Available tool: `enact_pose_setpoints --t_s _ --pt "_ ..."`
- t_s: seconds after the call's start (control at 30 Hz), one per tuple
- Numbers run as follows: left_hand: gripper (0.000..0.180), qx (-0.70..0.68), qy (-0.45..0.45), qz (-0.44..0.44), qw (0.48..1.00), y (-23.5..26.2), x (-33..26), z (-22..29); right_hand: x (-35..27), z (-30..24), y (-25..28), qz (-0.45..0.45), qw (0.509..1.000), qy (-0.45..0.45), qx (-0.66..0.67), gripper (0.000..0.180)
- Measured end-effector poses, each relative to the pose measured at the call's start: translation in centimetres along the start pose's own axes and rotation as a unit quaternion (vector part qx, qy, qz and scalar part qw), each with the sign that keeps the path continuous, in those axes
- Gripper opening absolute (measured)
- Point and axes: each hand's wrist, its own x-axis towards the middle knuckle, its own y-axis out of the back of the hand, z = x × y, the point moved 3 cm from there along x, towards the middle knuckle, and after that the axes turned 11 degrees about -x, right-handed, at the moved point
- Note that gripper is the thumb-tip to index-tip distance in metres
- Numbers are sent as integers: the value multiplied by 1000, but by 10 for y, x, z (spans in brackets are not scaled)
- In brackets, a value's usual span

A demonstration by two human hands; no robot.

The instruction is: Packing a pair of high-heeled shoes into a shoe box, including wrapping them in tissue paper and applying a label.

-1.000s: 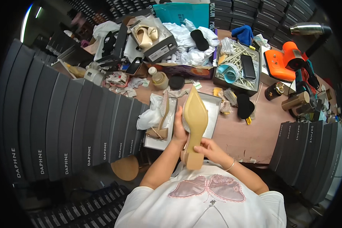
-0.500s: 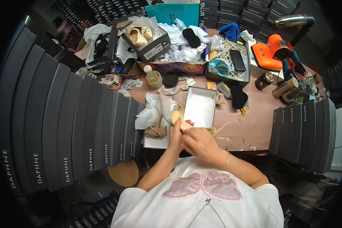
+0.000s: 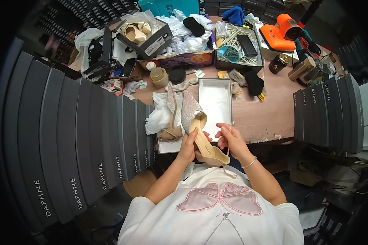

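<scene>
Nearest, over the lap of the white shirt (image 3: 159,220), a thin strap (image 3: 231,174) dangles from the back of a beige shoe (image 3: 203,141), and I reckon it is the flimsiest bit, easy to snag or stretch. The shoe hangs tilted above the near edge of the table, insole up, toe pointing away.

The left hand (image 3: 187,148) is clamped round its narrow middle, thumb across the inside edge. That looks the best place to hold: the sole is probably stiff there, and the whole thing light enough for one hand. The right hand (image 3: 235,143) sits just beside the back part, fingers curled close together (whether they pinch any strap, I can't tell from here).

Further off, the glittery toe (image 3: 191,109) should feel grainy rather than slippery; its covering seems soft enough to dent or scuff, so I'd keep fingers off it. Just to its left, a matching shoe (image 3: 171,133) lies by white tissue (image 3: 158,116) in a box (image 3: 167,148), with an open white-lined tray (image 3: 215,98) at the right and a bottle (image 3: 158,76) beyond.
</scene>
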Motion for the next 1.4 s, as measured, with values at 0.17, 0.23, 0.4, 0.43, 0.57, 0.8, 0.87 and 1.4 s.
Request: enact_pose_setpoints --t_s 0.17,0.23,0.4,0.43,0.57,0.8,0.87,1.4 --pt "33 22 -104 72 992 -3 -11 -35 -5 -9 -34 -40 801 155 -577 46" --pt "33 -21 -74 119 990 2 -15 -40 -17 -9 -41 -33 790 210 -574 49" --pt "42 -54 -46 135 988 -12 -18 -64 -32 -5 -22 -46 718 261 -643 69" --pt "43 -29 -50 129 990 -18 -16 -69 -28 -2 -8 -81 788 196 -578 72" --pt "57 285 -32 -22 958 -29 -1 -23 -35 2 81 -10 873 163 -459 65" --pt "33 750 -61 307 582 93 23 118 -48 -16 137 -18 851 87 -518 61" --pt "23 783 9 254 568 121 37 122 -45 -17 120 -39 851 50 -522 61" --pt "40 379 -92 -52 919 -41 42 71 -4 -61 51 -55 977 198 51 43"
